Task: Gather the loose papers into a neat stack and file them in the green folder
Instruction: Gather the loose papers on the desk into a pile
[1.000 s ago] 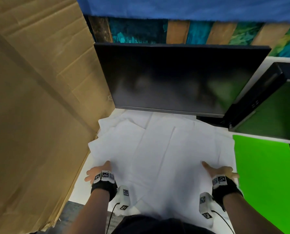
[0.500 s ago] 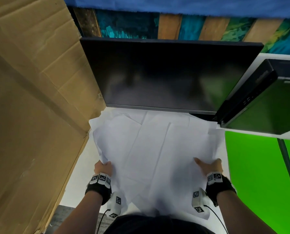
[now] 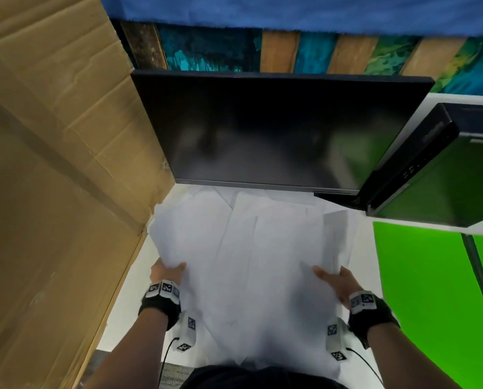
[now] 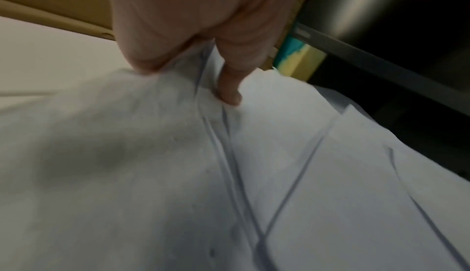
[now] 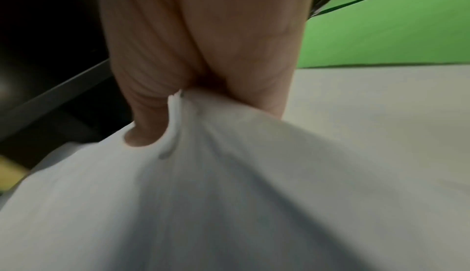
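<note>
Several loose white papers [image 3: 251, 256] overlap in an uneven bundle lifted above the white desk [image 3: 128, 299]. My left hand [image 3: 165, 272] grips the bundle's left edge, thumb on top. My right hand [image 3: 333, 279] grips the right edge, where one sheet curls upward. In the left wrist view my left hand [image 4: 188, 70] pinches the papers [image 4: 229, 175]. In the right wrist view my right hand [image 5: 193, 94] pinches the bunched papers [image 5: 216, 185]. The green folder [image 3: 431, 290] lies flat to the right, also in the right wrist view as the green folder [image 5: 381, 34].
A dark monitor [image 3: 276, 130] stands behind the papers. A brown cardboard sheet [image 3: 52, 178] walls off the left side. A black device with a green panel [image 3: 436, 169] sits at the back right, above the folder. A dark cable [image 3: 479, 276] crosses the folder.
Both hands moved from resting flat on the spread papers to gripping their side edges. The sheets were drawn inward and lifted off the desk into one bundle.
</note>
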{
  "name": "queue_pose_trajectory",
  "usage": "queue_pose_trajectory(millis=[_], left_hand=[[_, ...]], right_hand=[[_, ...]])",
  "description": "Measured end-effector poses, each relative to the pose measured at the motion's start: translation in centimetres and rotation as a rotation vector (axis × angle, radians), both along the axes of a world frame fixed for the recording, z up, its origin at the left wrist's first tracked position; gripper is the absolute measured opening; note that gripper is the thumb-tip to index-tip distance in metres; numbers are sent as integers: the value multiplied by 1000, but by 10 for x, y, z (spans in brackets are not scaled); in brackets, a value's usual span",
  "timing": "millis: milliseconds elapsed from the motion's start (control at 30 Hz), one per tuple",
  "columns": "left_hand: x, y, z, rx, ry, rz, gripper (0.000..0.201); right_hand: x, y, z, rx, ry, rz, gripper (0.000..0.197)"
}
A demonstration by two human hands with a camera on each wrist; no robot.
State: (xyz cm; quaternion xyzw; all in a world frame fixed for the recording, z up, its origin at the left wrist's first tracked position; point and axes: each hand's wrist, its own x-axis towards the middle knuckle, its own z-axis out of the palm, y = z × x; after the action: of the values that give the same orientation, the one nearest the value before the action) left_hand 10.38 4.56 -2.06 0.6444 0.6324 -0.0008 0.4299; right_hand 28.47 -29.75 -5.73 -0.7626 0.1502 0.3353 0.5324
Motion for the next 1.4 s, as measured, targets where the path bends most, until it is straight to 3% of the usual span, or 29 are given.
queue_pose_trajectory(millis=[100,200,333,467,567,733,900,1000,1100,1233,1333,1400], left_hand=[[3,-6,2,35,3,3,29],[-2,9,6,29,9,18,25],[-9,21,0,-57,85,-77,48],[4,7,-5,-99,40,-233,57],[19,2,6,-164,-103,-143,62],[16,11,7,-190,-168,-76,61],[34,-32,4,-268,-175,-178,61],[40,-32,3,-222,-178,-232,52],[31,-14,-1,-133,-91,-229,45],[17,-5,-9,-78,-54,-99,49],[21,-10,-13,-80,8,-92,67],[26,-15,-14,-65,74,-108,73]], right_hand=[[-3,19,0,-136,-177,58,36],[8,10,5,-154,-251,6,31],[25,-11,2,-158,-154,-76,32],[14,14,5,-132,-50,128,43],[9,29,9,-156,-64,209,44],[19,17,10,-143,-50,86,42],[-13,66,9,-85,4,360,58],[-14,78,10,-130,-94,251,56],[4,46,19,-411,-225,89,49],[2,-11,15,-747,-150,-200,82],[-5,-19,8,-709,-90,-224,95],[-4,-12,7,-580,-115,-220,79]])
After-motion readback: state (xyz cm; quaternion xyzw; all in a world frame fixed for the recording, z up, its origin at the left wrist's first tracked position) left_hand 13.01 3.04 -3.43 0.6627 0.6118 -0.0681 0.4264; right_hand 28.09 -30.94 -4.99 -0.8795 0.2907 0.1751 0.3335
